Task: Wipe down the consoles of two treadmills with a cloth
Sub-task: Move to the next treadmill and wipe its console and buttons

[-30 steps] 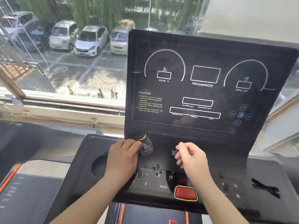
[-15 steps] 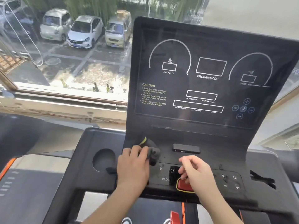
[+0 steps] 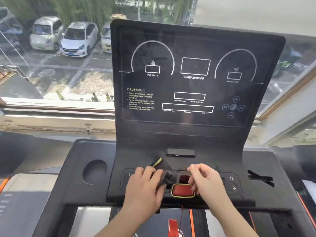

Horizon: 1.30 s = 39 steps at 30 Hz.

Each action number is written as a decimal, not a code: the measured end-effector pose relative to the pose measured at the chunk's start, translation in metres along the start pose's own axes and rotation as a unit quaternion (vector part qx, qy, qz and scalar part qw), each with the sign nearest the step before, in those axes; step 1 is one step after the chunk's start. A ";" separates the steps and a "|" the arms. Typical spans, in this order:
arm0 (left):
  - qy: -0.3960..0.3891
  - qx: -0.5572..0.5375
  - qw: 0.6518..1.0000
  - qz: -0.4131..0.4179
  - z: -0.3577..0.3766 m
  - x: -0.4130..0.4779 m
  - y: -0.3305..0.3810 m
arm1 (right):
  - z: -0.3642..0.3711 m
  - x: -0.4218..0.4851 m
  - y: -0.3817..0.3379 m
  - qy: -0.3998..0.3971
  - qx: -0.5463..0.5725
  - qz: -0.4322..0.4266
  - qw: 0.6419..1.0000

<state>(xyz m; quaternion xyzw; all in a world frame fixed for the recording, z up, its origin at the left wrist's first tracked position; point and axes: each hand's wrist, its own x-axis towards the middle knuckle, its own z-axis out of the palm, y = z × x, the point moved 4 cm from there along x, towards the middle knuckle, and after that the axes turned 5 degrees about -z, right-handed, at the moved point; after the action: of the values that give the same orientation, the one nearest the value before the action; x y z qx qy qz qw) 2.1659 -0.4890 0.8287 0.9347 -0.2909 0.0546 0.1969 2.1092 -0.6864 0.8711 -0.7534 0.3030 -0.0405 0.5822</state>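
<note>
A black treadmill console (image 3: pixel 188 134) fills the middle of the head view, with an upright display panel and a lower button panel. My left hand (image 3: pixel 145 187) presses a dark cloth (image 3: pixel 166 175) with a yellow-green edge onto the button panel, just left of the red stop button (image 3: pixel 182 190). My right hand (image 3: pixel 205 182) hovers over the panel right of that button, fingers curled, and whether it pinches anything is unclear. A red safety cord (image 3: pixel 180 218) hangs below the stop button.
A round cup holder (image 3: pixel 94 171) sits left of the button panel and a small black bar (image 3: pixel 180 152) lies above it. Another treadmill's dark edge (image 3: pixel 20 156) is at the left. A window (image 3: pixel 56 53) behind shows parked cars.
My left hand slid the cloth down and to the right across the button panel toward the red stop button. My right hand shifted right of the button. The camera moved nearer.
</note>
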 end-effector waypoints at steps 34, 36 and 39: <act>-0.112 0.102 0.984 0.095 0.108 0.112 0.270 | -0.201 0.083 0.111 0.063 0.185 0.078 0.978; -0.098 0.081 0.986 0.108 0.108 0.095 0.261 | -0.199 0.083 0.111 0.037 0.134 0.073 0.988; -0.106 0.073 0.982 0.140 0.100 0.079 0.237 | -0.190 0.078 0.104 0.005 0.085 0.050 0.995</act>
<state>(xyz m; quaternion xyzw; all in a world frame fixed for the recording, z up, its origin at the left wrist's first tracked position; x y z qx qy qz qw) 2.0958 -0.7488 0.8333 0.8971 -0.4333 0.0029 0.0866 2.0519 -0.9021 0.8153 -0.6846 0.3386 -0.0406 0.6442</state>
